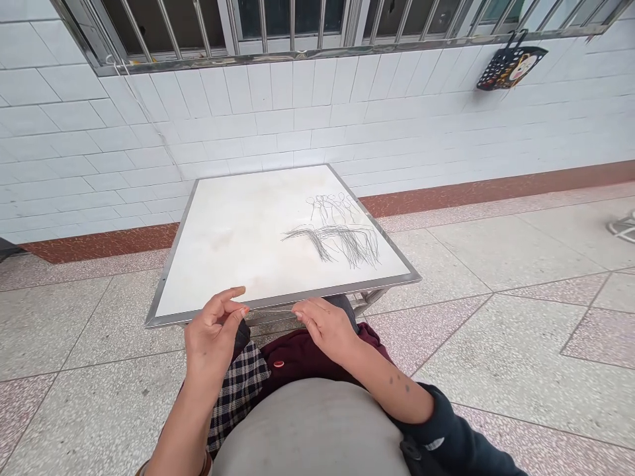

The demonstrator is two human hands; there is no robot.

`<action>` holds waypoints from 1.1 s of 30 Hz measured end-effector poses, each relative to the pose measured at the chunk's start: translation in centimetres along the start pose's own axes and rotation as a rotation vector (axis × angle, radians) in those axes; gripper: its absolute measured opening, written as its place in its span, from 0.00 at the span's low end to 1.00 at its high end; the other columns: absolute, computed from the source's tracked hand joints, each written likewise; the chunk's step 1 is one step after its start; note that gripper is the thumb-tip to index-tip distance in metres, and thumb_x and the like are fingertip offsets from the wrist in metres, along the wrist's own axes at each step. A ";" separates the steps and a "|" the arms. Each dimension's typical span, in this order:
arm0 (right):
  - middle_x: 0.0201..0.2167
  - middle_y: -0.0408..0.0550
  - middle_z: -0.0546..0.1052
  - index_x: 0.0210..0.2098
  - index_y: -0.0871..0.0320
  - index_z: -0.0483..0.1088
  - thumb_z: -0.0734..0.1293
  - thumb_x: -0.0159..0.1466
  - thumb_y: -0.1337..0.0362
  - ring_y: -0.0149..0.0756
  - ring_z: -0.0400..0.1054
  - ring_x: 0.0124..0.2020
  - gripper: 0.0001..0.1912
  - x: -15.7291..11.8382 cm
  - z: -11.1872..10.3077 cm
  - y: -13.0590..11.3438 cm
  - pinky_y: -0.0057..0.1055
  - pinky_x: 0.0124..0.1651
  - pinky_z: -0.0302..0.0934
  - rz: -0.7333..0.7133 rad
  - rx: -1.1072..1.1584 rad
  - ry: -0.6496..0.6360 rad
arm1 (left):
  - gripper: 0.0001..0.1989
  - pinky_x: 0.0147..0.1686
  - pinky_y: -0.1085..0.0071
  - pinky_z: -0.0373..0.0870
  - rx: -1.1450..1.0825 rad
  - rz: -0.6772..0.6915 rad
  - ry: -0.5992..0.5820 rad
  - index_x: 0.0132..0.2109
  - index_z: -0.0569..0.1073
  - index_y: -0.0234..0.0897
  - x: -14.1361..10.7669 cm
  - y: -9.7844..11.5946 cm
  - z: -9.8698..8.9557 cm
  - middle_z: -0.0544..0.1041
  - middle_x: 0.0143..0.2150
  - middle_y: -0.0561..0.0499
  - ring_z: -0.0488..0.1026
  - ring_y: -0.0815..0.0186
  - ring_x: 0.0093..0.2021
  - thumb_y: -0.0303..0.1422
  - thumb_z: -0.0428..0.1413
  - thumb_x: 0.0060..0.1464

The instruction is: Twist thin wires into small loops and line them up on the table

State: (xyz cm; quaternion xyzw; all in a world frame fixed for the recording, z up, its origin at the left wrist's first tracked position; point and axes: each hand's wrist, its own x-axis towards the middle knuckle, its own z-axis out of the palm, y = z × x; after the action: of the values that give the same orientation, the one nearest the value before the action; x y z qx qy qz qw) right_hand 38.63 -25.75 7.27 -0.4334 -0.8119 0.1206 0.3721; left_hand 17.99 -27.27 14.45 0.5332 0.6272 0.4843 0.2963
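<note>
My left hand [217,330] pinches one end of a thin, pale strand [270,311] between thumb and fingertip, with another finger stretched out above. The other end is in my right hand [325,324], its fingers closed together. Held nearly level, the strand spans the gap just off the table's front edge; whether it is thread or wire I cannot tell. On the white table [238,225], right of centre, lies a loose pile of thin dark strands [347,241]. Behind that pile are several similar strands with looped ends [332,203].
A metal rim [292,294] borders the tabletop, which stands near a white tiled wall [278,122]. Window bars [292,26] run along the top, with a patterned bag [510,68] hanging from them at right. A checked cloth [243,380] covers part of my lap.
</note>
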 end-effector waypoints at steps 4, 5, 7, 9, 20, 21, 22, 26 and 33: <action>0.32 0.47 0.75 0.39 0.56 0.70 0.55 0.69 0.67 0.35 0.68 0.34 0.12 -0.9 -0.5 2.4 0.31 0.37 0.63 0.066 -0.036 0.043 | 0.17 0.46 0.66 0.67 -0.007 -0.003 0.062 0.47 0.75 0.41 0.5 -0.2 -1.5 0.77 0.33 0.53 0.73 0.64 0.37 0.36 0.59 0.49; 0.31 0.47 0.75 0.38 0.56 0.70 0.55 0.69 0.66 0.36 0.68 0.33 0.13 -1.1 -0.7 3.0 0.32 0.36 0.63 0.105 -0.045 0.072 | 0.17 0.47 0.66 0.67 -0.007 0.004 0.094 0.47 0.75 0.42 0.7 -0.2 -2.0 0.77 0.33 0.54 0.73 0.65 0.37 0.37 0.59 0.48; 0.29 0.47 0.74 0.39 0.56 0.70 0.55 0.69 0.64 0.36 0.68 0.32 0.13 -1.2 -1.5 4.0 0.32 0.35 0.64 0.188 -0.040 0.153 | 0.18 0.46 0.67 0.66 -0.010 0.017 0.141 0.49 0.75 0.43 1.0 -0.2 -2.8 0.76 0.32 0.54 0.72 0.66 0.36 0.37 0.60 0.48; 0.29 0.46 0.74 0.40 0.55 0.71 0.55 0.70 0.63 0.36 0.69 0.32 0.13 -0.8 -2.5 4.0 0.33 0.35 0.64 0.213 0.003 0.233 | 0.20 0.44 0.68 0.66 -0.010 0.008 0.137 0.50 0.74 0.44 1.2 -0.1 -3.3 0.76 0.31 0.55 0.71 0.67 0.35 0.37 0.60 0.48; 0.33 0.47 0.77 0.43 0.55 0.73 0.63 0.66 0.65 0.35 0.66 0.33 0.08 3.4 -1.1 -2.4 0.32 0.37 0.64 -0.206 0.042 -0.003 | 0.21 0.39 0.69 0.65 0.067 -0.044 -0.049 0.51 0.73 0.44 0.0 1.5 -1.7 0.75 0.31 0.54 0.68 0.67 0.31 0.40 0.58 0.49; 0.32 0.47 0.77 0.42 0.55 0.72 0.62 0.67 0.66 0.35 0.66 0.33 0.08 3.3 -0.6 -2.5 0.31 0.36 0.64 -0.218 0.041 -0.009 | 0.21 0.39 0.68 0.65 0.080 -0.045 -0.040 0.51 0.73 0.44 -0.1 1.7 -1.7 0.75 0.31 0.54 0.68 0.67 0.31 0.40 0.58 0.49; 0.32 0.47 0.77 0.42 0.55 0.72 0.61 0.67 0.68 0.35 0.66 0.33 0.08 3.2 -0.3 -2.5 0.31 0.36 0.63 -0.228 0.042 -0.013 | 0.21 0.39 0.68 0.65 0.091 -0.046 -0.030 0.51 0.73 0.44 -0.1 1.7 -1.6 0.75 0.31 0.54 0.68 0.67 0.31 0.40 0.58 0.49; 0.30 0.47 0.75 0.41 0.57 0.71 0.61 0.66 0.71 0.34 0.65 0.33 0.08 2.5 0.3 -2.5 0.30 0.37 0.63 -0.258 0.015 -0.008 | 0.22 0.38 0.68 0.66 0.100 -0.035 -0.008 0.51 0.73 0.43 0.0 1.4 -1.5 0.75 0.31 0.53 0.69 0.66 0.30 0.41 0.58 0.48; 0.28 0.47 0.72 0.38 0.58 0.71 0.59 0.67 0.71 0.35 0.61 0.31 0.09 1.8 0.8 -1.7 0.31 0.34 0.61 -0.265 -0.064 -0.007 | 0.24 0.38 0.69 0.65 0.112 -0.038 -0.122 0.55 0.70 0.45 0.9 -0.5 -1.6 0.77 0.32 0.54 0.69 0.67 0.29 0.41 0.58 0.50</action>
State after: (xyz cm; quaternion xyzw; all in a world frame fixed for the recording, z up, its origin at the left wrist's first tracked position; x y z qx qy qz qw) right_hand 36.39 -25.21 8.52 -0.3335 -0.8666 0.0460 0.3682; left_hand 16.15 -26.90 14.73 0.5653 0.6441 0.4093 0.3130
